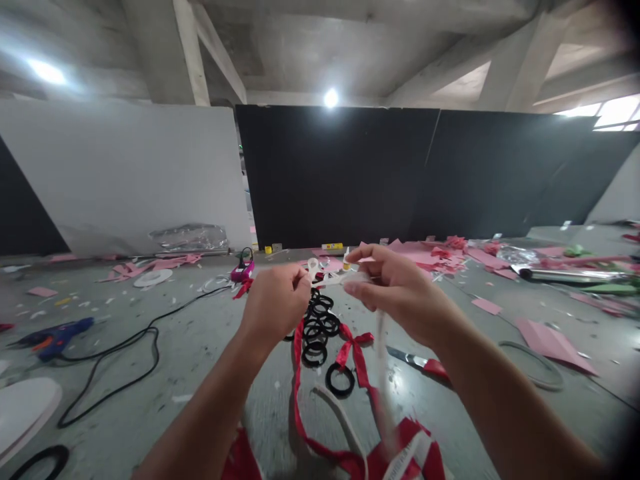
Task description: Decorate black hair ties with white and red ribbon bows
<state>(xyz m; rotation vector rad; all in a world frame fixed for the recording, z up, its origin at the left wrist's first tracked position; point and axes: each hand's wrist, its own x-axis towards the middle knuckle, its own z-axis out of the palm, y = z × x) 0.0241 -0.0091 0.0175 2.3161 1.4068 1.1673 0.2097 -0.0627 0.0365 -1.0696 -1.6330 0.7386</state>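
My left hand is closed, thumb and fingertips pinched at one end of a white strip. A small white loop sticks up beside those fingertips. At the right, the thumb and fingers of my right hand close on the same strip, and a blurred length of it hangs down below. Under my hands lie several black rings in a cluster, with one more black ring apart from them. A red ribbon runs alongside, and a red bow lies to its right.
A red-handled knife lies beside my right forearm. At the left are a blue glue gun, its black cord and white discs. Pink paper scraps litter the table. A black panel stands behind.
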